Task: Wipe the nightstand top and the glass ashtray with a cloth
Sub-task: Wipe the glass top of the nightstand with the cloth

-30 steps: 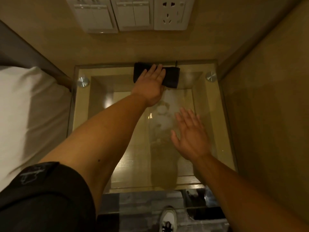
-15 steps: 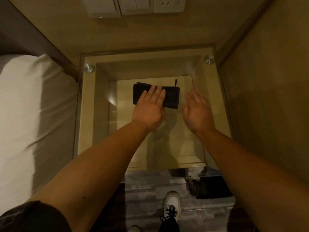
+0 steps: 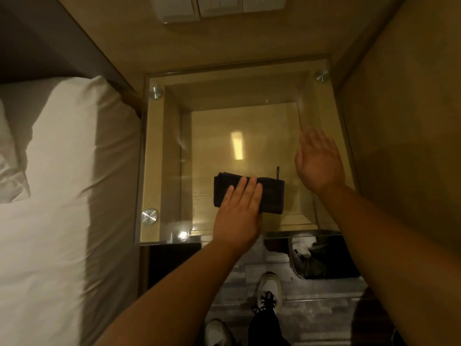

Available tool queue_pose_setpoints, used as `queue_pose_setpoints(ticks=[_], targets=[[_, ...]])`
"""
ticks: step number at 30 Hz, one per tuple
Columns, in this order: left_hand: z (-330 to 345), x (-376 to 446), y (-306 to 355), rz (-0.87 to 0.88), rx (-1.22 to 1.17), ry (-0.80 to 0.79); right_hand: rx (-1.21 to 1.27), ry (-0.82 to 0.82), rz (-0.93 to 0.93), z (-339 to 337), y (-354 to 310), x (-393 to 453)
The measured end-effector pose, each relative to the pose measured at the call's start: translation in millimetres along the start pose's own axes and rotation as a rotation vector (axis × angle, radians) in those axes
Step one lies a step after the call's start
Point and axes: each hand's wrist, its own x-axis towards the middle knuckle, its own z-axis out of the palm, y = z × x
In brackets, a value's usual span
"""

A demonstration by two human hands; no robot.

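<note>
A bed (image 3: 57, 196) with white bedding fills the left side, its edge running just beside the nightstand. The nightstand (image 3: 159, 156) stands in the corner between the bed and a tan side wall (image 3: 404, 146), its top a clear glass sheet (image 3: 249, 121) fixed by round metal studs (image 3: 149, 216) at the corners, with the wooden frame and inner shelf visible through it. A bright rectangular reflection lies on the glass near the middle. On the back wall above, a row of white switches and a socket (image 3: 219, 6) is partly cut off by the frame edge. Below the nightstand's near edge, grey plank flooring (image 3: 311, 303) shows, with a dark waste bin (image 3: 324, 255) holding something white and crumpled, and a white lace-up shoe (image 3: 268, 290) beside it.

The left hand (image 3: 237, 213) lies flat, fingers extended and together, pressing a folded black cloth (image 3: 272, 196) onto the glass towards the near centre of the top; it grips nothing, only bears down with palm and fingers. The cloth sticks out on both sides of the hand, and a small loop (image 3: 277, 171) stands up from its far right corner. The right hand (image 3: 319, 166) is spread wide with nothing in it, over the right part of the glass, just right of the cloth and apart from it; whether it touches the glass cannot be told.
</note>
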Motion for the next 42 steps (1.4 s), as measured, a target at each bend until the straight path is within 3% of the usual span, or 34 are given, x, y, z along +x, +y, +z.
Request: queue_pose_setpoints(ticks=[13,19,21,24,28,31,35,38,40,42], targets=[[24,-84,6,0.067,0.064,-0.002,0.038,0.044,0.002,0,-1,-3],[20,-83,-3,0.117,-0.087,0.170,0.054,0.047,0.006,-1,-1,-3],[8,-82,2,0.018,-0.223,0.148,0.049,0.036,0.011,-2,-2,-3],[-23,-79,9,-0.285,-0.574,0.018,0.038,0.017,0.018,-4,-3,-2],[-59,-51,-4,-0.816,-1.542,-0.222,0.030,-0.006,0.026,-8,-4,-2],[-87,-8,-11,-0.913,-1.760,-0.105,0.044,-0.011,0.034,-10,-5,-1],[-130,73,-22,-0.721,-1.525,0.182,0.067,-0.014,0.037,-14,-6,0],[-145,147,-31,-0.450,-0.964,0.363,0.068,0.005,0.035,-13,-5,1],[-149,203,-35,-0.272,-0.563,0.355,0.062,0.017,0.034,-10,-4,2],[-143,260,-37,-0.145,-0.342,0.209,0.061,0.039,0.030,-5,-2,3]])
